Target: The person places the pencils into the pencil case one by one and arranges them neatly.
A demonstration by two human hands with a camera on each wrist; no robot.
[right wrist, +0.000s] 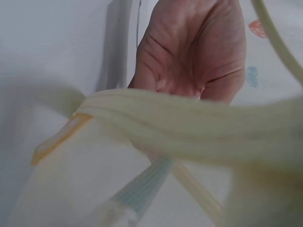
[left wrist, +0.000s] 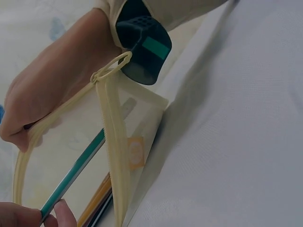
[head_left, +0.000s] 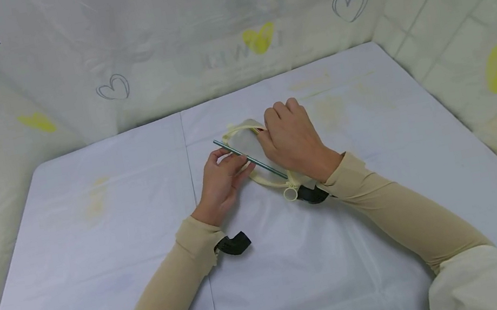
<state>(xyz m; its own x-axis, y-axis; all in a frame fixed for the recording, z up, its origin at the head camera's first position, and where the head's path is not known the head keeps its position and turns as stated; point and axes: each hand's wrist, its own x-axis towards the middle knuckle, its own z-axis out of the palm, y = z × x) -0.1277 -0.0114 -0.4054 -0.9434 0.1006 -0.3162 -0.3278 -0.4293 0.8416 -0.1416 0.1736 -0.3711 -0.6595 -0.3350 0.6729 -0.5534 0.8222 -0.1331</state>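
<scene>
A translucent pouch (left wrist: 147,97) with a cream zipper stands with its mouth spread open between the hands. My left hand (head_left: 221,184) pinches a green pencil (head_left: 265,166) with silvery stripes; its lower end reaches into the pouch's mouth. On the far side, my right hand (head_left: 292,139) grips the zipper edge (left wrist: 71,101) with curled fingers. Inside the pouch, an orange pencil (left wrist: 96,198) and a dark one beside it show in the left wrist view. From the right wrist, the zipper band (right wrist: 156,118) crosses in front of my left hand's fingertips, hiding them.
A ring pull (head_left: 290,194) hangs at the pouch's near corner. Black wrist devices (head_left: 235,244) stick out from both sleeves. The white-covered table (head_left: 103,289) meets a printed curtain (head_left: 151,45) at the back.
</scene>
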